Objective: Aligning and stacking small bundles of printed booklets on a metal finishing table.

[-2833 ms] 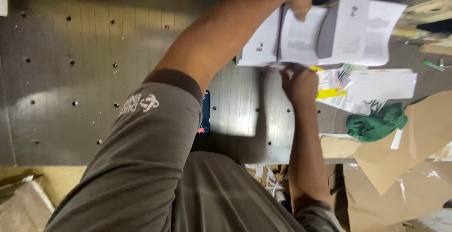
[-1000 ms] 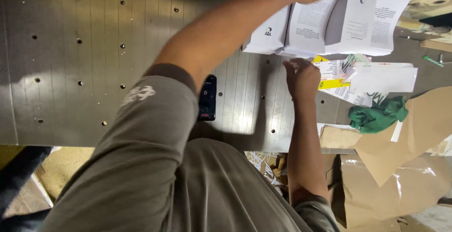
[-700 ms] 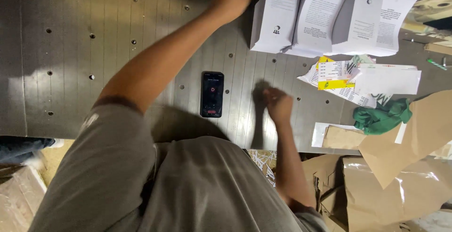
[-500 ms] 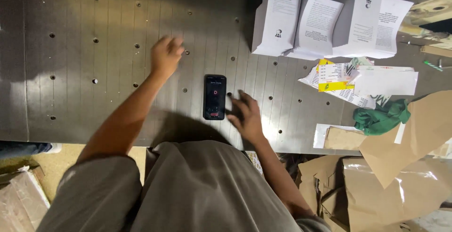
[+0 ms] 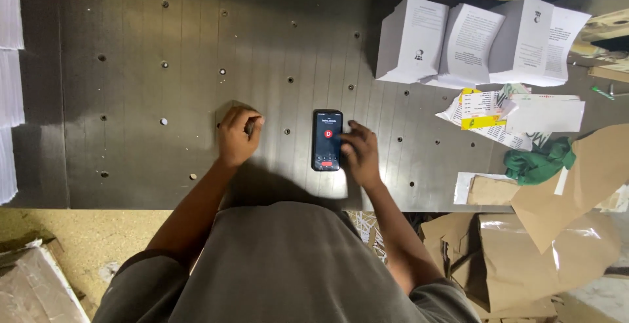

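Note:
A black phone (image 5: 327, 139) with a lit screen lies flat on the dark metal table (image 5: 164, 48). My right hand (image 5: 360, 153) rests just right of it, its fingers touching the phone's right edge and screen. My left hand (image 5: 237, 133) sits on the table left of the phone, fingers curled in loosely, with nothing visible in it. Three stacks of white printed paper (image 5: 472, 41) stand at the far right of the table, well beyond both hands.
Loose printed sheets with a yellow one (image 5: 511, 113) lie right of the phone. A green cloth (image 5: 538, 164) and brown cardboard pieces (image 5: 557, 211) crowd the right side. White paper stacks (image 5: 8, 80) line the left edge. The table has several small holes.
Both hands have come back from the paper stacks at the far right. The left hand dropped to the table left of the phone; the right hand moved onto the phone.

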